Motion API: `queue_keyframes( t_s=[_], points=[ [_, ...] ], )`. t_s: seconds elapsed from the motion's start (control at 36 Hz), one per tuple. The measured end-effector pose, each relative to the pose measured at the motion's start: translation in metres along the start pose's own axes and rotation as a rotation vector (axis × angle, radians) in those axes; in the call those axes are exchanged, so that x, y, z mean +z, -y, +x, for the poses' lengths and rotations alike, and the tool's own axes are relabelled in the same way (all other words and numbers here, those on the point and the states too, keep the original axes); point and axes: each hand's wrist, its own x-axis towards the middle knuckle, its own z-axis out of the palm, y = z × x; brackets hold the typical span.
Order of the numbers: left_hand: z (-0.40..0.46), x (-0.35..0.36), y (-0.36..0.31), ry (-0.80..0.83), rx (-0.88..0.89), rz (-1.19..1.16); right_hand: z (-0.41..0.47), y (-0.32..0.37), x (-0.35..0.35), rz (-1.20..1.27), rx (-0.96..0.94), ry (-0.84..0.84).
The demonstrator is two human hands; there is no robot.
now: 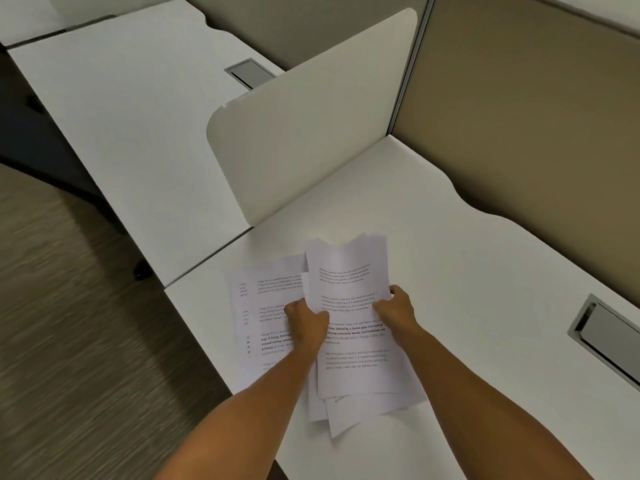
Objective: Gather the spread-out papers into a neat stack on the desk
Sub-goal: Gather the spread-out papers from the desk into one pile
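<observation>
Both bare arms reach forward, left hand [304, 315] and right hand [398, 308] curled closed.

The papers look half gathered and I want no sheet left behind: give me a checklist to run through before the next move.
1. Left hand grips the left edge of the held sheets: ok.
2. Right hand grips their right edge: ok.
3. Edges of the held sheets squared: not ok, the top edges are staggered.
4. All papers collected: not ok, printed sheets lie flat to the left under the left forearm, and more stick out below.
5. Bare desk to the right for setting down the stack: ok.
6. Sheets beyond the desk's near edge: cannot tell, the arms hide it.
</observation>
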Motion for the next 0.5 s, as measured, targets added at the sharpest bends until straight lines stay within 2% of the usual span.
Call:
queue_keyframes(
  t_s=[0.14,0.28,0.5],
  points=[
    [-0.001,-0.012,0.001,0.101,-0.003,-0.076,-0.009,0.002,0.005,0.074,-0.037,-0.038],
    [-0.002,-0.026,0.002,0.086,0.005,-0.099,-0.019,0.008,0.008,0.137,0.006,-0.041],
    [-0.006,-0.063,0.002,0.120,0.002,-0.315,-0.027,0.022,0.012,0.216,0.013,-0.012]
  ],
)
